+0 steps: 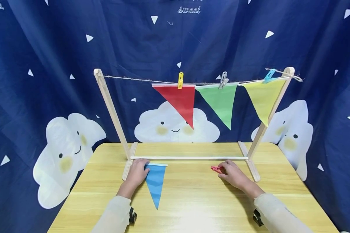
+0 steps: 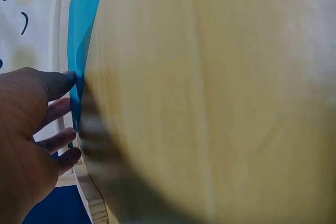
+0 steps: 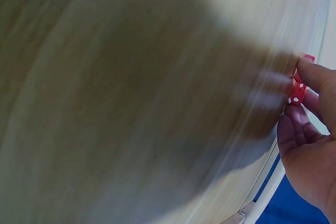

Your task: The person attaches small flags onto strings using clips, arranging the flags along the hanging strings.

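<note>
My left hand pinches the upper left corner of a blue triangular flag with a white top strip, its tip pointing towards me. In the left wrist view the thumb lies against the flag's edge, just over the table. On the right, a red clothespin is held between the thumb and fingers of my right hand, low over the tabletop. The right wrist view also shows that clothespin at the fingertips, partly hidden by them.
A wooden stand carries a string. On it hang a red flag under a yellow clothespin, a green flag under a grey one, and a yellow flag under a blue one. A crossbar joins the feet.
</note>
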Demonstrator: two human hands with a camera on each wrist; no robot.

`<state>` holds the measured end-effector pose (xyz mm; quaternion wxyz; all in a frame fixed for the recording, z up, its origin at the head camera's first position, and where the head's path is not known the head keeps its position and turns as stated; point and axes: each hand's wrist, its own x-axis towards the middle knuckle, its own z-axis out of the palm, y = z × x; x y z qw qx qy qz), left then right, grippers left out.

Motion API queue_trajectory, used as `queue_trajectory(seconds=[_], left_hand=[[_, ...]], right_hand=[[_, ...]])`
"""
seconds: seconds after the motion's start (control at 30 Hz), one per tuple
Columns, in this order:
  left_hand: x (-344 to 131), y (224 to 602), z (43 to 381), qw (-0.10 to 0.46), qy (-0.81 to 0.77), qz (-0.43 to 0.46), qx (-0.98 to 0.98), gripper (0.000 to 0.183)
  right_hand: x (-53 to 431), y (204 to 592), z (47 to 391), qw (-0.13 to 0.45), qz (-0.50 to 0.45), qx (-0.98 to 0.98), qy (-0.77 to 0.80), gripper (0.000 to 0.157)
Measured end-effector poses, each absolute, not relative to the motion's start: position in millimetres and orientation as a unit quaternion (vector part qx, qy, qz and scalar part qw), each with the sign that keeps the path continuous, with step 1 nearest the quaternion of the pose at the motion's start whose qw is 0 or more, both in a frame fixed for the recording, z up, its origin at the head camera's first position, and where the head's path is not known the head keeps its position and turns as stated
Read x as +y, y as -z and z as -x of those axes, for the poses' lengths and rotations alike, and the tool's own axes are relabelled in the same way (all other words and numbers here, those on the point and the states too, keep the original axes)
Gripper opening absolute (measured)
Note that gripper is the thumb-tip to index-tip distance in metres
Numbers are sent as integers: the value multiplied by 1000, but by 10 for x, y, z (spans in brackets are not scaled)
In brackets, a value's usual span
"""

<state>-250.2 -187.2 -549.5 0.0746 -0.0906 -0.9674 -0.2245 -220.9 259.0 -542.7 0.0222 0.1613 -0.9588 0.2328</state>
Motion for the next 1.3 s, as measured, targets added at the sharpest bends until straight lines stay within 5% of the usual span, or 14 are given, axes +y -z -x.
queue_trajectory(seconds=[0.6, 1.3], left_hand=[[-1906, 5472, 2529, 37, 263, 78, -961, 43], [-1921, 5497, 2567, 28, 249, 53, -967, 23]], right_hand=[[2570, 5441, 2216, 41, -172, -956, -234, 17], [2566, 5465, 2225, 39, -170, -955, -239, 16]])
